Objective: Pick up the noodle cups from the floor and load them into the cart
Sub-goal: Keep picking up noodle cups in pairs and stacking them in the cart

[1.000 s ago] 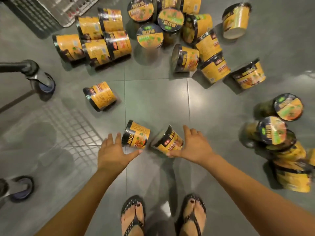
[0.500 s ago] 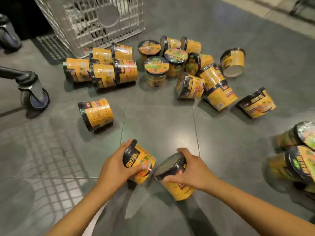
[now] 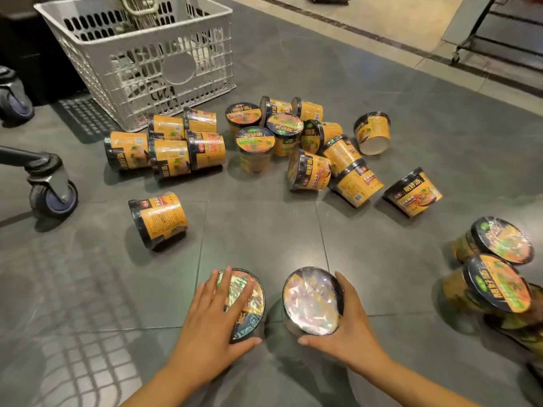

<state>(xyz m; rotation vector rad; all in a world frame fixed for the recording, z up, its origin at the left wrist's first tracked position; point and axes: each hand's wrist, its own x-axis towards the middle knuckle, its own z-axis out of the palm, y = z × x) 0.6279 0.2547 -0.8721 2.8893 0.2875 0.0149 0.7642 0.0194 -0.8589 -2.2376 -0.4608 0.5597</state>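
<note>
My left hand (image 3: 210,324) grips one noodle cup (image 3: 249,304), fingers spread over its shiny lid. My right hand (image 3: 349,327) holds a second noodle cup (image 3: 311,301) by its side, lid facing up at me. Both cups are lifted above the grey tiles. Several more orange and black noodle cups lie scattered on the floor: a single cup (image 3: 158,218) on its side at left, a stacked group (image 3: 167,145) by the basket, a pile (image 3: 305,142) in the middle, and more cups (image 3: 499,271) at the right edge.
A white plastic basket (image 3: 141,57) stands on the floor at top left. A cart's frame and wheel (image 3: 54,189) are at the left edge, with another wheel (image 3: 13,101) behind. The cart's mesh shadow falls across the floor at lower left. A dark rack base (image 3: 499,48) is at top right.
Both hands closed on the two nearest cups, lifted them off the floor and turned them so the lids face up. My view tilted up, bringing the basket into sight.
</note>
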